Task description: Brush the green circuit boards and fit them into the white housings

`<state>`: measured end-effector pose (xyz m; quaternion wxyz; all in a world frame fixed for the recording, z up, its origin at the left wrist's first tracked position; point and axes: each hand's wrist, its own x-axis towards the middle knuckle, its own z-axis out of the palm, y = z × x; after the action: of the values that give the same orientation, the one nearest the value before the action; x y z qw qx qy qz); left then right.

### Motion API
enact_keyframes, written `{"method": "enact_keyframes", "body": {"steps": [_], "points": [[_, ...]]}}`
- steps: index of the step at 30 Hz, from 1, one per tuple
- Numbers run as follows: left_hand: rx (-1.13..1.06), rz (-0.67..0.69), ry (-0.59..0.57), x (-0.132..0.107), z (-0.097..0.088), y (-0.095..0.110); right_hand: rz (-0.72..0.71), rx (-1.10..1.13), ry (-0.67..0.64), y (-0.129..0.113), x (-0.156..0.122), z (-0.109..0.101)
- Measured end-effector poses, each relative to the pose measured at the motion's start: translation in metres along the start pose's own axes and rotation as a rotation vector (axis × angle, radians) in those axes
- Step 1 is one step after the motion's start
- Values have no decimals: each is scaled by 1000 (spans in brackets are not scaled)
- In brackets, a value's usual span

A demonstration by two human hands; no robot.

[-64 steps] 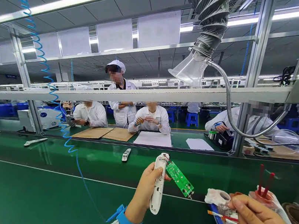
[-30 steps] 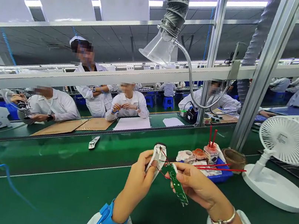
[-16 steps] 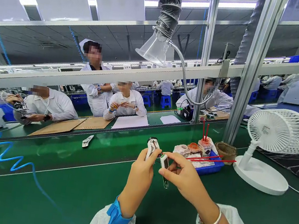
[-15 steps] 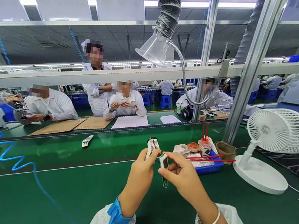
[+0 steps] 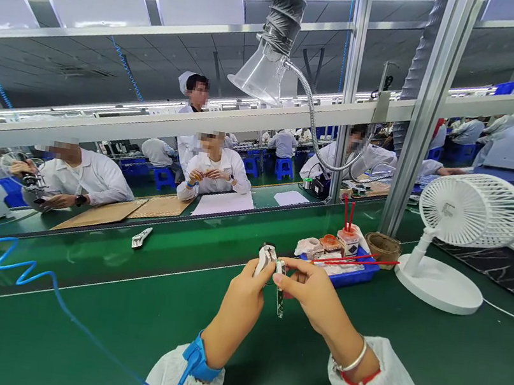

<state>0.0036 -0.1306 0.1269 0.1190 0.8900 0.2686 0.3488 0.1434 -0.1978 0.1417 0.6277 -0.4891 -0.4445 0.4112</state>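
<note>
My left hand (image 5: 240, 306) is closed round a white plastic casing (image 5: 265, 259), held upright above the green table. My right hand (image 5: 309, 288) pinches a narrow green circuit board (image 5: 280, 283) edge-on, right beside the casing. Thin red wires run between board and casing. A blue wrist strap (image 5: 196, 361) with a coiled blue cord (image 5: 11, 249) is on my left wrist. A bracelet shows on my right wrist.
A blue tray (image 5: 351, 273) with red brushes, small pots and tape lies just beyond my hands. A white desk fan (image 5: 466, 230) stands at the right, a brown bowl (image 5: 383, 245) beside the tray. Another white casing (image 5: 141, 237) lies on the conveyor. Several people in white coats sit opposite.
My right hand came from the blue tray to the circuit board and turned it from flat to edge-on next to the casing. The view swung right and the fan came in.
</note>
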Motion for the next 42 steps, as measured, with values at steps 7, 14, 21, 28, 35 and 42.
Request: {"method": "enact_keyframes", "body": {"steps": [7, 14, 21, 28, 35, 42], "points": [[-156, -60, -140, 7, -10, -2, 160, 83, -46, -12, 7, -1], [-140, -100, -209, 12, -11, 3, 202, 99, -3, -6, 17, -1], [-311, -242, -157, 19, -4, 6, 143, 6, 80, 4, 18, -3], [-365, -317, -108, 26, 11, 7, 28, -196, 164, 11, 17, -9], [-400, -273, -51, 38, 32, 4, -160, -435, 331, 17, 24, -18], [-422, -261, -38, 68, 63, -1, -206, -504, 370, 25, 45, -42]]}}
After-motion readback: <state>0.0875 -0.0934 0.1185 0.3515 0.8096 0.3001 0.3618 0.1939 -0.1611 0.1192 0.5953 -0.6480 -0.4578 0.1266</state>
